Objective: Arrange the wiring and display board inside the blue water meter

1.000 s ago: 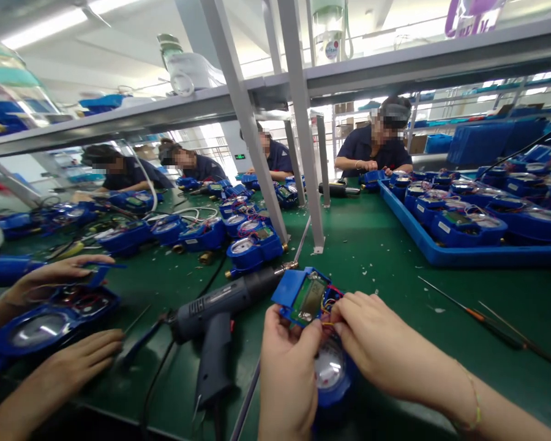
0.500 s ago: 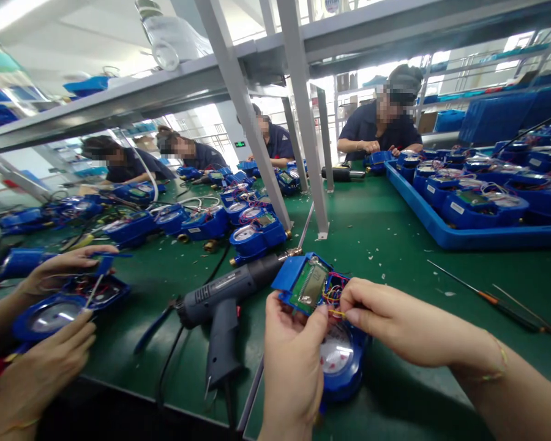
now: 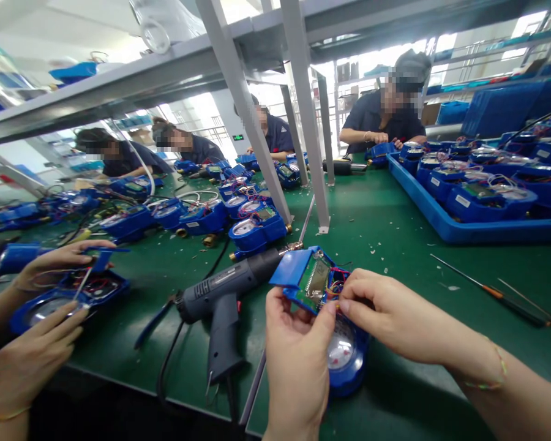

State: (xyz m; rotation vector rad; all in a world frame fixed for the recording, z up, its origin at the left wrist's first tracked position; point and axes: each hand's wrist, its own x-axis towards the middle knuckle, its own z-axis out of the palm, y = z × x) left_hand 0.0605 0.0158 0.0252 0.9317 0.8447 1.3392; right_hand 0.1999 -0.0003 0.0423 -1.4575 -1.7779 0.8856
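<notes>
Meter (image 3: 351, 380): between the two hands, near the front of the bench (image 3: 376, 257); whether its base rests there cannot be told.
Long axis: runs away from the wearer and slants left; dial (image 3: 341, 350) at the near end, board (image 3: 316, 280) at the far end.
Left hand (image 3: 298, 352): gripping the meter from the left, fingers under the board's near edge, thumb laid along its right side.
Right hand (image 3: 386, 315): closed in a pinch on the wires, entering from the right, above the dial.
Wires (image 3: 335, 283): looped along the board's right edge; their near end lies between the left thumb tip and the right fingertips. Both hands are close; the right has the direct approach.
Flap (image 3: 291, 267): on the board's left side, tilted outward.
Heat gun (image 3: 234, 285): lying left of the left hand, nozzle just beyond the flap.
Thin tool (image 3: 489, 290): on the bench, beyond the right forearm.
Tray (image 3: 468, 231): far right, filled with similar meters.
Co-worker's hand (image 3: 41, 346): far left, at another meter.
</notes>
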